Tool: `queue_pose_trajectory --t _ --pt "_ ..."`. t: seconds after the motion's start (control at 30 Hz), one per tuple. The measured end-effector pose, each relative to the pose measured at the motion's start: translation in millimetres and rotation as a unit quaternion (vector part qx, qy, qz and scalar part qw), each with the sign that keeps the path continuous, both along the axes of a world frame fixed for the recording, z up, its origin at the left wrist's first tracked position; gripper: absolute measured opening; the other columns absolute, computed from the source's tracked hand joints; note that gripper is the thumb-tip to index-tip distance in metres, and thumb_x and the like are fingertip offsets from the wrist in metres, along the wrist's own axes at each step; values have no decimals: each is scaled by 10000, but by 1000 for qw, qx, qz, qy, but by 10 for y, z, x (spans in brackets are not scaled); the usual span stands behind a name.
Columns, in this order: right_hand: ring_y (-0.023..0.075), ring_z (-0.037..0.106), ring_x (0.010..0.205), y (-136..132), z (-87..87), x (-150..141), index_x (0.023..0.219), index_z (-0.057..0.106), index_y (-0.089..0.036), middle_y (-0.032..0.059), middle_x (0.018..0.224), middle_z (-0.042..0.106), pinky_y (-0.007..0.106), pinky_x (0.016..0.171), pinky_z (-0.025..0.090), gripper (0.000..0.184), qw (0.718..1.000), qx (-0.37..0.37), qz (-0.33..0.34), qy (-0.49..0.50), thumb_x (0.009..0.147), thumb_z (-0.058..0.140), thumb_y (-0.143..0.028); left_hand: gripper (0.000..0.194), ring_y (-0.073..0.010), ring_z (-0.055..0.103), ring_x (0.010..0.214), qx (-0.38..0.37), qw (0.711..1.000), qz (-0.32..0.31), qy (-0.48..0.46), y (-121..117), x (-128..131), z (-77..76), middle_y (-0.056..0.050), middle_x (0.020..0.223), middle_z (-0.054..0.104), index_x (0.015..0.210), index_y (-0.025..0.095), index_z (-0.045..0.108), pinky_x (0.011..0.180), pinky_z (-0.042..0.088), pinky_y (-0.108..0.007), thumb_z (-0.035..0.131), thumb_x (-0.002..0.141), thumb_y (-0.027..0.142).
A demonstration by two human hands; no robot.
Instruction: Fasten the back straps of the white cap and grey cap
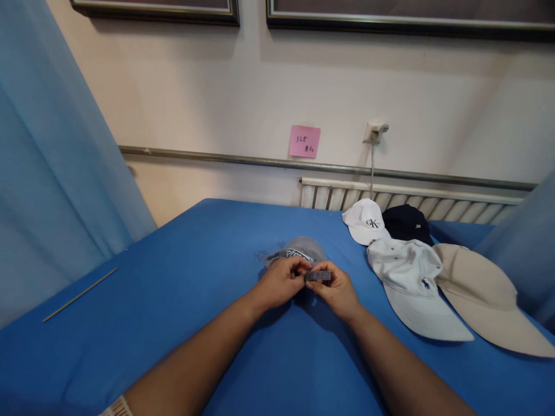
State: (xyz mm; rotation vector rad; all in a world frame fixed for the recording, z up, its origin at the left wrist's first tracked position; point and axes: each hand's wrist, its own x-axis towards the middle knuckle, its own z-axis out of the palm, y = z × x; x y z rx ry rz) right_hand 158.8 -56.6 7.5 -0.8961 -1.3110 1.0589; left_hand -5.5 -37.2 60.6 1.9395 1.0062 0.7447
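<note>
A grey cap [313,245] with white lettering lies on the blue-covered table, just beyond my hands. My left hand [280,281] is closed in a pinch at the cap's near side, its thumb and fingertips meeting my right hand's. Between them shows a short dark grey strap [319,275], which looks like the cap's back strap. My right hand [337,289] pinches this strap, thumb below and fingers behind. The exact spot where the left fingertips grip, and any buckle there, is hidden by the fingers.
On the right lie a white cap [362,219], a black cap [406,222], a pale cap [410,271] and a beige cap [477,283]. A thin stick [80,294] lies at left on the blue cover [173,277]. Behind stands a radiator [338,196]; a blue curtain [56,144] hangs left.
</note>
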Motion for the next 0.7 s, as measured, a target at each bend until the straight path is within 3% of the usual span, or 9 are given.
queue_pose_trajectory --t 0.33,0.5,0.7 --pt "103 490 557 33 47 -19 799 582 -210 -45 623 553 239 547 429 360 998 1 1 69 613 826 -397 156 -97 471 601 11 1000 4 4 31 -22 -7 22 680 569 822 145 660 572 353 -215 558 808 262" --pt "103 505 574 28 -13 9 797 601 -198 -41 653 593 237 562 417 340 999 -11 -12 52 602 839 -344 125 -103 462 582 76 994 31 77 -5 -26 32 18 658 567 753 154 638 536 308 -221 560 779 248" --pt "107 510 575 18 -17 20 838 613 -194 -35 655 595 244 565 429 338 999 -19 16 41 628 820 -360 100 -104 476 589 62 996 32 63 3 -31 14 16 666 581 738 157 623 553 333 -222 571 768 238"
